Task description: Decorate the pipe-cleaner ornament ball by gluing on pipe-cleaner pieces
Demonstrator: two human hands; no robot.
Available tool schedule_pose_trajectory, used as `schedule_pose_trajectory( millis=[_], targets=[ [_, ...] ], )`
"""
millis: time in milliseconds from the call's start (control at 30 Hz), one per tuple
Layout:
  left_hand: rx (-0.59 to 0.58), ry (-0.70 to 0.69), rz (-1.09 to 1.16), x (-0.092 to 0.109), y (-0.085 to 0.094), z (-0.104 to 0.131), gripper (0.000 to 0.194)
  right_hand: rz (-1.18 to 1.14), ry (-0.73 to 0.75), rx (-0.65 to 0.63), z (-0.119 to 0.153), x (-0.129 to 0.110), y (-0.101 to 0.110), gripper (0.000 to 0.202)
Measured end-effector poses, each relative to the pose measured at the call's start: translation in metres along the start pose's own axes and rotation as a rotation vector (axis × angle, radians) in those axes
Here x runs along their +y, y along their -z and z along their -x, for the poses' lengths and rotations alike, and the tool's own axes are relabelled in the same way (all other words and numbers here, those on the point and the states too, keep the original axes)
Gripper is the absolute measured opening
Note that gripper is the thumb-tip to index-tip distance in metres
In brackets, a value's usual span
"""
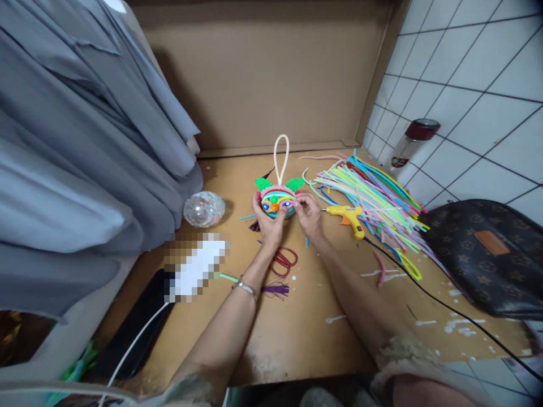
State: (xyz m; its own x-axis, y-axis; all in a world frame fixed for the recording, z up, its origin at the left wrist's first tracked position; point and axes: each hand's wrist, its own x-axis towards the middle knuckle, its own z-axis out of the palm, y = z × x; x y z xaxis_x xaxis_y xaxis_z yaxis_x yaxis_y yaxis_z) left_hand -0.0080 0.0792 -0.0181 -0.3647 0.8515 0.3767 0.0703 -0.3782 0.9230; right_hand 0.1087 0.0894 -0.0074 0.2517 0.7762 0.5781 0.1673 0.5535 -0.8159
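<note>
A colourful round craft face (278,198) has green leaf-like ears, large eyes, an orange nose and a cream loop standing above it. My left hand (270,225) grips its left side and lower edge, with the thumb over the front. My right hand (309,213) is at its right edge, thumb and index finger pinched together beside the eye; whatever is between those fingertips is too small to make out. Red-handled scissors (283,262) and a purple tassel (276,290) lie below the hands on the wooden table (297,339).
A yellow glue gun (348,216) with a black cord lies right of my right hand. Behind it are many coloured pipe cleaners (373,198). A black patterned bag (487,260) sits far right, a glass ball (204,209) left, and grey cloth (85,124) hangs at left.
</note>
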Motion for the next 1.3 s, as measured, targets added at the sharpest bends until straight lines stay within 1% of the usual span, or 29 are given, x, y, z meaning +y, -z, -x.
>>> schedule_pose_trajectory(
  millis=[100, 233, 367, 700, 867, 967, 1133, 1300],
  targets=[
    [0.0, 0.002, 0.003, 0.0, 0.001, 0.0, 0.092, 0.02, 0.006, -0.023, 0.001, 0.0, 0.002, 0.027],
    [0.004, 0.004, 0.007, -0.001, 0.001, -0.001, 0.092, 0.047, 0.034, -0.044, 0.001, 0.0, 0.003, 0.028],
    [0.008, -0.001, 0.003, -0.002, 0.001, -0.002, 0.092, 0.037, 0.057, -0.037, 0.001, 0.0, 0.003, 0.026],
    [-0.015, -0.018, -0.001, 0.0, 0.002, -0.002, 0.094, 0.083, 0.022, -0.013, 0.0, 0.0, 0.002, 0.019],
    [-0.035, -0.011, 0.018, 0.002, 0.003, -0.002, 0.094, 0.048, -0.008, -0.008, -0.002, 0.002, 0.002, 0.016],
    [-0.033, -0.015, 0.026, 0.002, 0.003, -0.002, 0.095, 0.014, -0.027, 0.002, -0.003, 0.004, 0.001, 0.017],
    [-0.035, -0.026, 0.032, 0.001, 0.002, -0.001, 0.092, -0.012, -0.031, 0.025, -0.003, 0.008, 0.001, 0.018],
    [-0.027, -0.036, 0.036, -0.003, 0.0, -0.002, 0.088, -0.032, -0.039, 0.015, -0.004, 0.011, 0.001, 0.02]
  ],
)
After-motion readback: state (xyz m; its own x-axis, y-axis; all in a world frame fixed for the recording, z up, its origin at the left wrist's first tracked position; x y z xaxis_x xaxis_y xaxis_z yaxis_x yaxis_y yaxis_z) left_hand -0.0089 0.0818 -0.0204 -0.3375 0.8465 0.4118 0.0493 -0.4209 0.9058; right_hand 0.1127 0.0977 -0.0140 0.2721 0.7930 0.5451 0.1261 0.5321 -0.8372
